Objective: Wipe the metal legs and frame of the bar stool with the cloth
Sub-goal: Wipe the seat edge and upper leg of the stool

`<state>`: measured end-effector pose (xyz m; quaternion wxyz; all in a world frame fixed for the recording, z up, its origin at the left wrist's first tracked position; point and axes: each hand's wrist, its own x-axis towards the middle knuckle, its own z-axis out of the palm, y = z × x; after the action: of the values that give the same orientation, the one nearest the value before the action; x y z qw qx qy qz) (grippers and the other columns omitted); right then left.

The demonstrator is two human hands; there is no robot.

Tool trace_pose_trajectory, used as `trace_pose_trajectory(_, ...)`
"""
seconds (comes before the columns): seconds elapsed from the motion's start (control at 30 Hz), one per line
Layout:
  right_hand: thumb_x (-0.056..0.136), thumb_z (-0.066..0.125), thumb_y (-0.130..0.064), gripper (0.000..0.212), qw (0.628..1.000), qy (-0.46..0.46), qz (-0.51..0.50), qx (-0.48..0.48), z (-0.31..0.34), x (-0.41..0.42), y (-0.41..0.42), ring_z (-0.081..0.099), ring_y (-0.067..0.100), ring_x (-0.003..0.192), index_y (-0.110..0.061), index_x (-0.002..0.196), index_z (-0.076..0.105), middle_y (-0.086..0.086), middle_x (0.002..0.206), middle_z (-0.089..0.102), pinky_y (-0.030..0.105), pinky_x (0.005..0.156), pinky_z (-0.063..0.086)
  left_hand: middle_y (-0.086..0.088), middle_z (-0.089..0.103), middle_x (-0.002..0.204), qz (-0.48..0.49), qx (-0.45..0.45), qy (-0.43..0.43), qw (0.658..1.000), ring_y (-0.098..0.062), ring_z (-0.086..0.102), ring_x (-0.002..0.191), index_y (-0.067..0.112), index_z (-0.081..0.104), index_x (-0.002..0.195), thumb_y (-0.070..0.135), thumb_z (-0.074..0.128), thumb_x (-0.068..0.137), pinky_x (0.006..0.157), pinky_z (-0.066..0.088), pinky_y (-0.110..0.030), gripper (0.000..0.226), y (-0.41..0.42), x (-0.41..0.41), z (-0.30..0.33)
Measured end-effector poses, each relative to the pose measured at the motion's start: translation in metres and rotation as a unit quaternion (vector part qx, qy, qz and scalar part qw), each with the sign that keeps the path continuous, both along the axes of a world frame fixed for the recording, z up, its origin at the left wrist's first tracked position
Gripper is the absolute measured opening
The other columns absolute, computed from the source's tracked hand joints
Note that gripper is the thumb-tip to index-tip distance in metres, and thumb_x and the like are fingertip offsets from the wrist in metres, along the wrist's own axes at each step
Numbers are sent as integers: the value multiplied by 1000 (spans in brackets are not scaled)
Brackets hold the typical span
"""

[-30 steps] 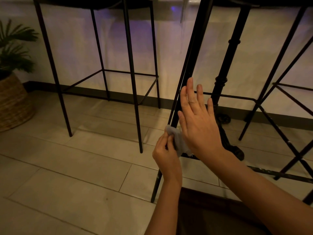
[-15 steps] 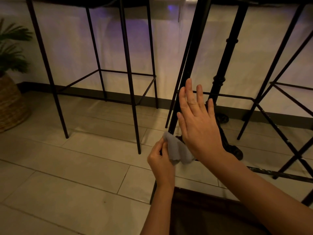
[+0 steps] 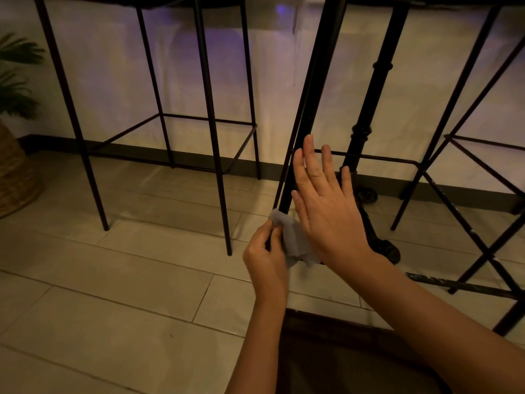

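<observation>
Stool leg (image 3: 305,132), black metal, ran down from the top of the view through the middle of the scene, slanting toward the near left, its lower stretch hidden behind the two hands. The cloth (image 3: 294,240), pale grey and crumpled, sat against that leg low down, just above a horizontal crossbar (image 3: 466,285) of the same frame that ran off to the right. The left hand (image 3: 265,260) pinched the cloth's left edge between thumb and curled fingers, a narrow grip closed on the fabric. The right hand (image 3: 326,211) stood upright just right of the leg with its fingers straight and slightly spread, its grip wide and holding nothing; the heel of the palm lay over the cloth's right part, though whether it pressed the cloth could not be told. Behind the right hand rose an ornate black post (image 3: 369,109) with turned rings. Another bar stool (image 3: 210,123) stood farther left on the tiled floor (image 3: 113,280), and a plant in a woven basket (image 3: 14,172) sat at the far left edge.
</observation>
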<state>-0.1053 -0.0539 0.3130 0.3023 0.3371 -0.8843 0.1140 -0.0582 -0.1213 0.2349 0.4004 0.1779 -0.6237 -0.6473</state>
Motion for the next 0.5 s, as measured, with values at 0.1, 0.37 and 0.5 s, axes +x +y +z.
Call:
trace_pose_trajectory(0.1, 94, 19, -34, 57, 1000, 0, 3, -3, 0, 0, 1, -5, 23, 142, -18, 146, 0, -3, 151, -12, 51, 113, 9, 4, 60, 120, -34, -40, 0, 999, 4, 52, 114, 13, 55, 126, 16, 42, 98, 94, 46, -16, 31, 2, 2, -6)
trace_pose_trajectory(0.37, 93, 19, -34, 57, 1000, 1, 13, -4, 3, 3, 2, -5, 23, 141, -18, 146, 2, -3, 151, -11, 50, 112, 6, -3, 62, 120, 1, -9, 32, 999, -10, 55, 116, 18, 56, 126, 25, 52, 92, 94, 49, -28, 34, 14, -10, 13)
trace_pose_trajectory(0.5, 94, 24, -36, 58, 1000, 24, -1, 4, 2, -2, 5, -3, 26, 141, -20, 146, 4, -4, 152, -7, 55, 111, 9, -1, 59, 125, 15, -7, 51, 999, -7, 52, 120, 17, 53, 128, 11, 54, 92, 95, 48, -23, 36, 15, -14, 12)
